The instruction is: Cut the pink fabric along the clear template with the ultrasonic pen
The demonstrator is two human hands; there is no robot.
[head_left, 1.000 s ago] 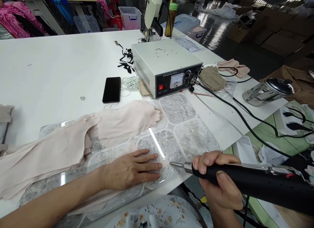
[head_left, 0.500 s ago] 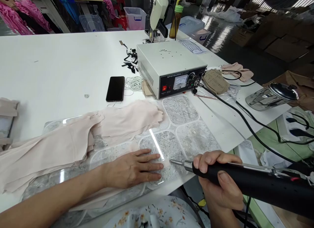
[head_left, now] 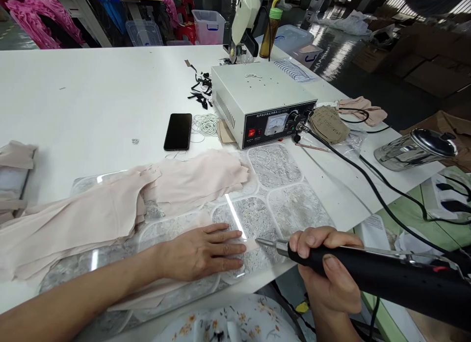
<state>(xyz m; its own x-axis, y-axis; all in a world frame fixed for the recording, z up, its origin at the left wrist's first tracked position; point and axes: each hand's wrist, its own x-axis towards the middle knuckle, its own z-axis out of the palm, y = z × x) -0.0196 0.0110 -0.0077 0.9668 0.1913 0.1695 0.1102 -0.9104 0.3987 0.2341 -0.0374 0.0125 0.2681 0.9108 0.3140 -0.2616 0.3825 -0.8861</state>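
- Head view, surface: a white table (head_left: 91,101) carries a clear-topped, grey-patterned mat (head_left: 300,209) with rounded panels. The mat reaches close to the near edge.
- Two pale pink cloth stacks (head_left: 84,214) lie on the mat, overlapping, beyond the left forearm; the left one runs over onto the table.
- Behind the mat stands a control box (head_left: 263,89) with a dial and a red switch. A phone (head_left: 177,132), a coil of cord (head_left: 206,125) and black scraps (head_left: 202,90) lie to its left; card pieces (head_left: 328,124) lie to its right, with a metal jug (head_left: 412,149) farther over, near the table edge. A bottle (head_left: 271,38) stands behind the box.
- Room: bright pink fabric (head_left: 47,20) and plastic tubs (head_left: 209,27) show beyond the far edge, and cartons (head_left: 419,62) on the dark floor at right.
- Left hand (head_left: 198,253): flat, palm down, fingers extended and slightly apart, pressing on a cloth piece (head_left: 251,245) whose end shows just past the fingertips.
- Right hand (head_left: 327,268): wrapped around the black handle of a tool (head_left: 386,276), thumb toward the body.
- The tool's metal tip points left, at the cloth piece's end, just beside the left fingertips; whether it touches, I cannot tell.
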